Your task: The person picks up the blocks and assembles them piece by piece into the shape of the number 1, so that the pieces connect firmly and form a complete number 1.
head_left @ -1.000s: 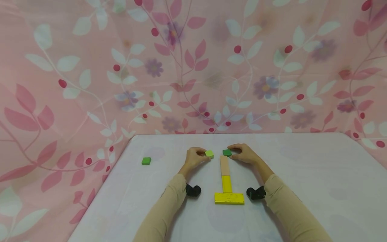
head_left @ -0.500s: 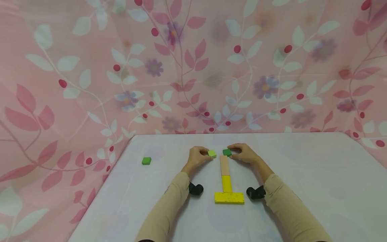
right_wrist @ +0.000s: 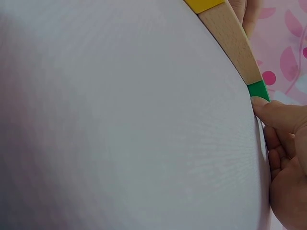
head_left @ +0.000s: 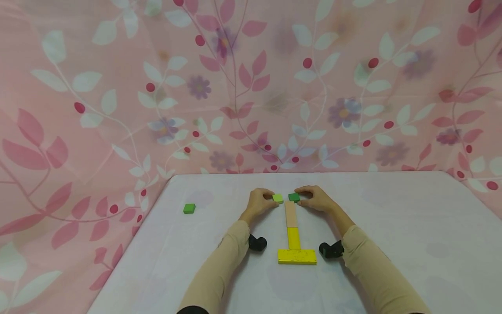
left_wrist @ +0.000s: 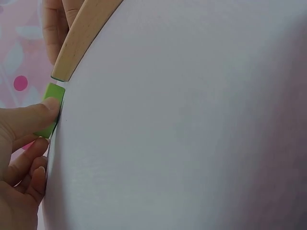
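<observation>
My left hand [head_left: 260, 203] pinches a light green block [head_left: 277, 198] between thumb and fingers, a small gap to the left of a dark green block [head_left: 294, 197]. The thumb lies along the light green block [left_wrist: 53, 108] in the left wrist view. My right hand [head_left: 317, 199] pinches the dark green block from the right. That block sits against the far end of a plain wooden block [head_left: 291, 214], and the right wrist view shows the dark green block [right_wrist: 259, 90] touching the wood. A yellow block [head_left: 293, 238] continues the row toward me, ending at a wider yellow block [head_left: 296, 257] laid crosswise.
Another green block [head_left: 189, 208] lies alone on the left of the white-covered table [head_left: 392, 244]. Behind the table's far edge hangs a pink floral cloth [head_left: 251, 87]. Black camera mounts [head_left: 257, 243] stick out from both wrists.
My left hand has slid to the right and slightly away from me with the light green block, narrowing the gap to the dark green one. The right hand has stayed in place.
</observation>
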`<state>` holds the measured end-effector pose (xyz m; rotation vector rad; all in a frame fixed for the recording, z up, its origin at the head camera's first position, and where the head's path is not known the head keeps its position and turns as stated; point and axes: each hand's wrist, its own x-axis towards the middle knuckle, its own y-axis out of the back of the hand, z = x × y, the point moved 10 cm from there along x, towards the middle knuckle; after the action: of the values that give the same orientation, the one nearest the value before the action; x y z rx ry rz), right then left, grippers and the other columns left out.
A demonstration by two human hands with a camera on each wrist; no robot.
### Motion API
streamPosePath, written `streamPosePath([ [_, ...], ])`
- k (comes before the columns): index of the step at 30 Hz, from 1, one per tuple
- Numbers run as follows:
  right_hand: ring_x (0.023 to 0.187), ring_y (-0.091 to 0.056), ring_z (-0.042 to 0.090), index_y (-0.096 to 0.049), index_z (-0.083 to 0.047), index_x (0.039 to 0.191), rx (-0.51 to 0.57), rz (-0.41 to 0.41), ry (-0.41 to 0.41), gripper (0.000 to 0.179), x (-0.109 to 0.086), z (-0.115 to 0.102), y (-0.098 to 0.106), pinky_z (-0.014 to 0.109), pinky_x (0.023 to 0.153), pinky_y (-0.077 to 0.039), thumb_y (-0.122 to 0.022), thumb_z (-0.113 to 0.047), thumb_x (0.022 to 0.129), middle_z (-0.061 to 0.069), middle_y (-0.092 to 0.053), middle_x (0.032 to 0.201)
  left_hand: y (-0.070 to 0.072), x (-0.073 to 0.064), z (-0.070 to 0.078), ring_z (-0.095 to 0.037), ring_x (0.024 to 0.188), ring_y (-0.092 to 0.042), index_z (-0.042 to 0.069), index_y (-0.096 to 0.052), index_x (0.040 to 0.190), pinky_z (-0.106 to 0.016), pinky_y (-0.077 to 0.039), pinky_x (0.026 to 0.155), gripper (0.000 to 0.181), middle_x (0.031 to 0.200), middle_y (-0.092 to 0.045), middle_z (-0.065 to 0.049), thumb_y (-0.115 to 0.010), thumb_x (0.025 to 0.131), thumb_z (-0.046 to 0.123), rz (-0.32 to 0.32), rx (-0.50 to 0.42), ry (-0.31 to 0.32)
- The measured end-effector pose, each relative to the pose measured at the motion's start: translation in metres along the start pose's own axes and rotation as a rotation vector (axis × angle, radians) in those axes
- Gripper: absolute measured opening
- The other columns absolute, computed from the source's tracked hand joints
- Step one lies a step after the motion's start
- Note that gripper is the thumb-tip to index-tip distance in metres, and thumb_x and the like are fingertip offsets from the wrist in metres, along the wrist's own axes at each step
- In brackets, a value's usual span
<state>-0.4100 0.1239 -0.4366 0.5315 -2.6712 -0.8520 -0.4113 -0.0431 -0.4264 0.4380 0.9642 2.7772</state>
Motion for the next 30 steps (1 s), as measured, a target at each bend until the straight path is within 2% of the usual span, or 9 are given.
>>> streamPosePath([
  [13,0.118,-0.048,0.040,-0.056,0.009,0.122,-0.018,0.007,-0.007,0.042,0.000,0.000,0.000,0.053,0.103,-0.033,-0.067,-0.006,0.084,0.026,-0.055,0.125,-0.004,0.002,0.002,-0.022,0.087,-0.059,-0.005,-0.069,0.103,-0.032,-0.051,0.081,0.034,0.095,-0.068,-0.013,-0.079,0.074,0.009,-0.027,0.025,0.040],
  [17,0.118,-0.048,0.041,-0.056,0.009,0.122,-0.018,0.012,-0.007,0.042,-0.001,0.000,0.000,0.054,0.103,-0.033,-0.067,-0.006,0.084,0.026,-0.055,0.125,-0.006,0.002,0.002,-0.021,0.087,-0.058,-0.004,-0.069,0.105,-0.031,-0.050,0.081,0.036,0.096,-0.067,-0.013,-0.080,0.074,0.011,-0.058,0.031,0.048],
  [22,0.118,-0.048,0.040,-0.057,0.008,0.122,-0.013,0.014,-0.011,0.041,-0.001,0.001,-0.001,0.053,0.103,-0.033,-0.067,-0.006,0.084,0.025,-0.055,0.125,-0.009,0.004,0.004,-0.021,0.087,-0.056,-0.005,-0.067,0.107,-0.030,-0.049,0.080,0.037,0.096,-0.066,-0.014,-0.078,0.075,0.010,-0.103,0.055,0.024],
  [30,0.118,-0.049,0.040,-0.057,0.008,0.122,-0.006,0.017,-0.011,0.042,0.000,0.001,-0.001,0.054,0.102,-0.033,-0.067,-0.005,0.084,0.026,-0.055,0.125,-0.012,0.007,0.005,-0.019,0.082,-0.054,-0.006,-0.068,0.105,-0.026,-0.049,0.077,0.034,0.092,-0.066,-0.013,-0.077,0.075,0.008,-0.110,0.063,0.008],
])
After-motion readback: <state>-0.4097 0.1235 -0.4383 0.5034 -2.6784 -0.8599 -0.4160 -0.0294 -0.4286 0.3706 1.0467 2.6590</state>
